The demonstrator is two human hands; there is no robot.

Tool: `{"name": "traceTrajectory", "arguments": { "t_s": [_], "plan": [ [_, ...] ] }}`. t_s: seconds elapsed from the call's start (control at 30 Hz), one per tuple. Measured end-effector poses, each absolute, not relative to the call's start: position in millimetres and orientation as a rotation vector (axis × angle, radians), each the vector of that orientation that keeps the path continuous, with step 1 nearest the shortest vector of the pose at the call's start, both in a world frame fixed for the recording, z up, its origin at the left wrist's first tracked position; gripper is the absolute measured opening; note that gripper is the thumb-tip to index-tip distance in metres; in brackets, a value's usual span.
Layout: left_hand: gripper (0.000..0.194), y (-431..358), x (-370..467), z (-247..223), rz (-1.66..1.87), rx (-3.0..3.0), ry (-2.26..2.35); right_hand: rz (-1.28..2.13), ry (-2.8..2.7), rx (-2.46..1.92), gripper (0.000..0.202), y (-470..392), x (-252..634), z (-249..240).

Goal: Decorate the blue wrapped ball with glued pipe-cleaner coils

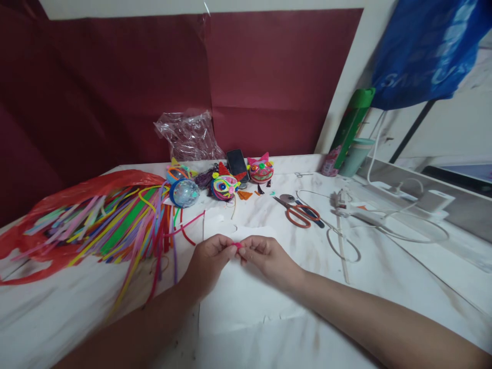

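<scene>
My left hand and my right hand meet over a white sheet of paper. Between the pinched thumbs and fingers of both is a small bright pink piece, seemingly pipe cleaner; the fingers cover much of it. Left of my hands, many coloured pipe cleaners spill from a red plastic bag. Beyond the paper sit a multicoloured ball-shaped figure, a pink one and a clear plastic ball with a blue rim.
Orange-handled scissors lie right of the paper. Farther right are tangled white cords and a white corded tool. A phone and crumpled clear plastic stand at the back. A green cup is near the right wall.
</scene>
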State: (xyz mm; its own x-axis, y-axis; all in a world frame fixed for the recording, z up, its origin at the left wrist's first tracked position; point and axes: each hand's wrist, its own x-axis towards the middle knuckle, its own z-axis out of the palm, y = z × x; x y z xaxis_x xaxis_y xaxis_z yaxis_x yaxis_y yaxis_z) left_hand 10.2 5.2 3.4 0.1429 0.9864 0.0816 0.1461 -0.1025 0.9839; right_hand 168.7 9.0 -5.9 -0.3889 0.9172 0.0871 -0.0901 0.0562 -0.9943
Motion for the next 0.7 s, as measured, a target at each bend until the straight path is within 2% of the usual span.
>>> {"name": "traceTrajectory", "arguments": {
  "t_s": [0.13,0.3,0.7],
  "plan": [
    [0.018,12.5,5.2,-3.6,1.142,1.431,1.169,1.424,-1.497,-0.868,0.031,10.7,170.3,-4.1],
    [0.016,7.3,9.2,2.2,1.017,1.491,1.208,1.326,-1.532,-0.91,0.027,11.5,169.8,-9.3],
    [0.015,3.4,14.9,-7.8,1.133,1.419,1.261,1.369,-1.397,-0.951,0.039,7.8,167.0,-7.2]
  ]
}}
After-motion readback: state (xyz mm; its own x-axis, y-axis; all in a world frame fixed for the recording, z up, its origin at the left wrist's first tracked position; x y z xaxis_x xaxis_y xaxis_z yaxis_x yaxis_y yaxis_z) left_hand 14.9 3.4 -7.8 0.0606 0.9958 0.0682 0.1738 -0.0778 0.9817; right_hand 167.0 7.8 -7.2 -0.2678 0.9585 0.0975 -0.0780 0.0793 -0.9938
